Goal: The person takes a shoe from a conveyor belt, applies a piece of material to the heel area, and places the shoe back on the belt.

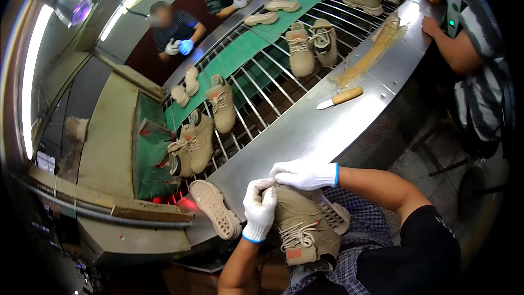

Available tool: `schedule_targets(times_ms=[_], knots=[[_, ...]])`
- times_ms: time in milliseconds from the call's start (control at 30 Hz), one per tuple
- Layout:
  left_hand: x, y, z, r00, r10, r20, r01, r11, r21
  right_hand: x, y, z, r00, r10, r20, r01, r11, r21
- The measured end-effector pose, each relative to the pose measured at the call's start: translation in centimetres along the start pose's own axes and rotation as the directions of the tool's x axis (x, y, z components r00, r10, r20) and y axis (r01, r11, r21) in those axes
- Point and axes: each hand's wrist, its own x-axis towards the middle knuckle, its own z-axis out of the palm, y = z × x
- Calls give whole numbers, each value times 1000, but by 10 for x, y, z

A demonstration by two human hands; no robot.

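A tan lace-up shoe (303,228) lies on my lap with its toe toward me and its laces showing. My left hand (258,208), in a white glove, grips the upper near the heel. My right hand (304,175), also gloved, pinches the same edge of the shoe just above. A loose beige sole (214,208) rests tread-up on the steel ledge (305,125) immediately left of my left hand.
A wire-rod conveyor (248,84) carries several tan shoes and soles. A wooden-handled knife (339,98) lies on the ledge beside a smear of yellowish glue (371,52). Another person's arm (450,46) rests at the right; two people in gloves work across the line.
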Motion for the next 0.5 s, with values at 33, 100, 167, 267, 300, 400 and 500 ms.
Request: schedule_targets(times_ms=[33,100,167,267,300,400,500], knots=[[3,-2,-2,999,-30,18,30,1000,-5,-5,-1,0,1000,-15,-7,14,1000,-25],[10,6,-5,992,-102,78,110,988,-107,-19,-4,0,990,-141,-13,140,988,-69],[24,18,-9,972,-160,172,177,980,-91,-37,-15,-7,991,-135,12,134,960,-245],[35,21,-27,950,-194,245,176,980,93,-67,-41,-20,985,101,139,-71,976,-207],[37,24,-32,947,-208,245,192,978,88,-84,-41,-13,999,50,8,-45,955,-294],[35,25,-32,954,-227,196,226,974,27,-96,-22,13,970,-136,-201,81,962,-260],[26,16,-33,986,-116,119,120,993,-22,-83,-1,26,924,-265,-278,165,928,-334]])
